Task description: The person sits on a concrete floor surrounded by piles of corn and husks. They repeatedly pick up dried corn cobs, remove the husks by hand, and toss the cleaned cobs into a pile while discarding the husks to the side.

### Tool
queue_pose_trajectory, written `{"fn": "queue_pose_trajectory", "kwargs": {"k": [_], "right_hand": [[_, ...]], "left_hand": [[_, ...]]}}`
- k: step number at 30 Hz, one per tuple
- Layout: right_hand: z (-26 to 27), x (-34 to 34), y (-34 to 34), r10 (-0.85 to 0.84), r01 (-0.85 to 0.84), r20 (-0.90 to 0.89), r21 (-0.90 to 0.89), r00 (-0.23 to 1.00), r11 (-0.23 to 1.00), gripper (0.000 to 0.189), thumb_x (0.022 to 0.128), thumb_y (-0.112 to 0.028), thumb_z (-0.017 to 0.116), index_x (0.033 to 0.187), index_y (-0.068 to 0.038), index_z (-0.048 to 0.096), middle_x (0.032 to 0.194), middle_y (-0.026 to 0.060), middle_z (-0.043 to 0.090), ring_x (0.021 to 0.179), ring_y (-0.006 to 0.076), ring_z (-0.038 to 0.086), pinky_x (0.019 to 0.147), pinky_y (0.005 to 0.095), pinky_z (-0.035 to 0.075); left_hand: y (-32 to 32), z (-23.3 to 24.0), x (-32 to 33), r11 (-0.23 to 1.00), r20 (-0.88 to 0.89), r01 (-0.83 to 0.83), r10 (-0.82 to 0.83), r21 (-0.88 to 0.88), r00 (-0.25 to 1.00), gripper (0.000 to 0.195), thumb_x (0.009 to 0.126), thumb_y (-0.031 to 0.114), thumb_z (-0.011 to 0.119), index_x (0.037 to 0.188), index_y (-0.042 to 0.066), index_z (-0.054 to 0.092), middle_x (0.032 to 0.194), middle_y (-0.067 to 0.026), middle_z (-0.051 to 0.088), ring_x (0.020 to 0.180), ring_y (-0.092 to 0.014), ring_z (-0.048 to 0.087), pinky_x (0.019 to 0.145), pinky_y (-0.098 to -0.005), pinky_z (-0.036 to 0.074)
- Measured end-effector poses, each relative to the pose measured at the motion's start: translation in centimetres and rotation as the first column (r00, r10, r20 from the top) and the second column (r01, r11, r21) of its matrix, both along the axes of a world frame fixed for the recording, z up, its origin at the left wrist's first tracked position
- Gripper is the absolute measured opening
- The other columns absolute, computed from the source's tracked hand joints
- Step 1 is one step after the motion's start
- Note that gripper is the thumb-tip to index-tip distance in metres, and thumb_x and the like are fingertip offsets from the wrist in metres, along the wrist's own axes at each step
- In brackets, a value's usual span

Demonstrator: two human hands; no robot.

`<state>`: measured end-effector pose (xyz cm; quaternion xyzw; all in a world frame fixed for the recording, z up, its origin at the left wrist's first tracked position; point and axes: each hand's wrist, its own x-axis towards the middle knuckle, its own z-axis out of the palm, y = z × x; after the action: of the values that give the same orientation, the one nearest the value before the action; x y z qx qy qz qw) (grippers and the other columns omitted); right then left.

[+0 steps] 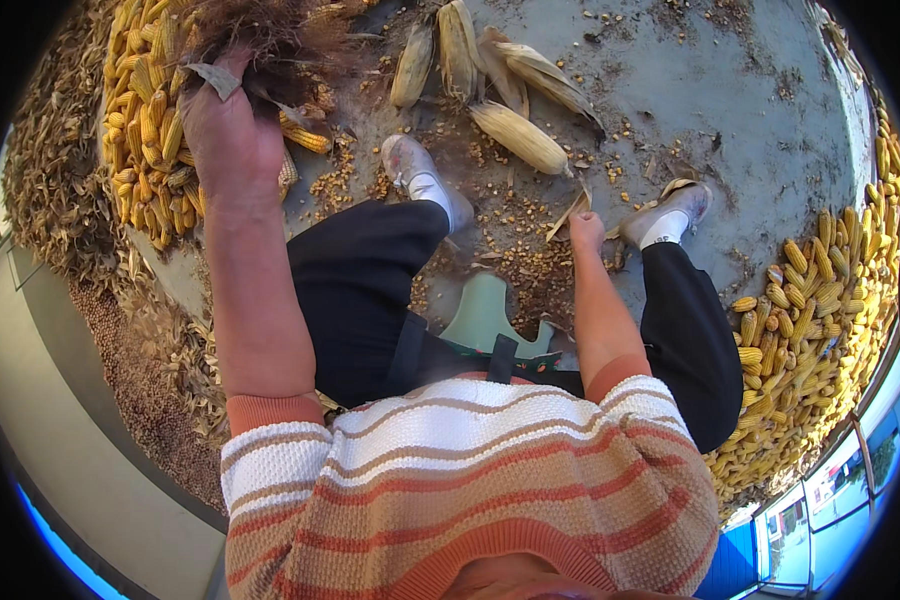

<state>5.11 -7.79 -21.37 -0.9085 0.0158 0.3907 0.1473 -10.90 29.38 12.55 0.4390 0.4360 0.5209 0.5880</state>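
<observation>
My left hand (229, 127) is raised at the upper left, gripping a tangled clump of dry brown corn silk (270, 37). A loose bit of dry husk (214, 79) lies across its fingers. My right hand (586, 231) is lower, between my feet, pinching a thin strip of dry corn husk (574, 211). Beyond it, an ear of corn in pale husk (521, 139) lies on the grey floor (690, 97). Several more unhusked ears (457, 52) are grouped behind that one. Loose kernels (487, 251) and brown silk litter the floor around my shoes.
Husked yellow cobs are heaped on the left (146, 127) and in a larger pile on the right (802, 337). Dry husks (52, 150) are banked at the far left, beside a strip of small brown pieces (142, 405). Beneath me is a pale green plastic seat (480, 307).
</observation>
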Motion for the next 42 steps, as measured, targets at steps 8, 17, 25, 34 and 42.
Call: {"fn": "queue_pose_trajectory", "kwargs": {"k": [8, 17, 25, 34, 42], "right_hand": [[3.6, -6.7, 10.7, 0.661, -0.673, 0.21, 0.445, 0.72, 0.592, 0.023, 0.074, -0.019, 0.062, 0.095, -0.01, 0.057, 0.094, 0.01, 0.057, 0.088, 0.0298, 0.057, 0.074, 0.0387, 0.047], [2.2, -9.0, 20.4, 0.954, -0.981, 0.236, 0.104, 0.183, 0.163, 0.027, 0.076, -0.008, 0.055, 0.103, -0.012, 0.054, 0.102, 0.0118, 0.052, 0.098, 0.0273, 0.054, 0.077, 0.0373, 0.048], [2.6, -6.5, 14.0, 0.848, -0.848, 0.084, 0.154, 0.523, 0.507, 0.021, 0.078, -0.02, 0.056, 0.096, -0.01, 0.06, 0.097, 0.0153, 0.061, 0.09, 0.0316, 0.061, 0.077, 0.0418, 0.048], [5.7, -4.0, 5.9, 0.793, -0.795, 0.098, 0.171, 0.601, 0.582, 0.037, 0.081, -0.025, 0.051, 0.117, -0.018, 0.048, 0.092, 0.0144, 0.064, 0.085, 0.0336, 0.062, 0.075, 0.0448, 0.048], [2.6, -6.7, 7.4, 0.919, -0.922, -0.075, -0.009, 0.387, 0.388, 0.041, 0.077, -0.02, 0.058, 0.116, -0.01, 0.048, 0.094, 0.0145, 0.064, 0.087, 0.0329, 0.063, 0.072, 0.0433, 0.049]], "left_hand": [[-0.4, 0.1, -1.2, 0.993, -0.09, -0.05, 0.04, -0.109, 0.995, 0.033, 0.082, -0.001, 0.057, 0.114, 0.0, 0.052, 0.108, -0.0098, 0.059, 0.096, -0.023, 0.056, 0.083, -0.0332, 0.047], [-1.5, 1.8, -1.8, 0.994, -0.08, -0.046, 0.039, -0.099, 0.996, 0.037, 0.082, 0.002, 0.059, 0.119, 0.001, 0.05, 0.112, -0.0101, 0.058, 0.101, -0.024, 0.055, 0.09, -0.0357, 0.044], [-1.1, 1.3, -1.9, 0.993, 0.022, 0.021, -0.018, -0.114, 1.0, 0.026, 0.081, 0.002, 0.06, 0.107, -0.003, 0.057, 0.105, -0.0099, 0.06, 0.096, -0.021, 0.057, 0.083, -0.0313, 0.047], [-0.4, -0.8, -2.6, 0.989, 0.058, 0.026, -0.017, -0.146, 0.998, 0.028, 0.082, 0.003, 0.058, 0.109, -0.002, 0.055, 0.108, -0.0106, 0.059, 0.1, -0.023, 0.055, 0.089, -0.0326, 0.043], [0.3, 0.9, -4.0, 0.993, -0.039, 0.091, -0.094, -0.077, 0.995, 0.025, 0.083, 0.004, 0.057, 0.107, -0.002, 0.057, 0.109, -0.0106, 0.059, 0.1, -0.022, 0.055, 0.09, -0.0309, 0.042]]}}
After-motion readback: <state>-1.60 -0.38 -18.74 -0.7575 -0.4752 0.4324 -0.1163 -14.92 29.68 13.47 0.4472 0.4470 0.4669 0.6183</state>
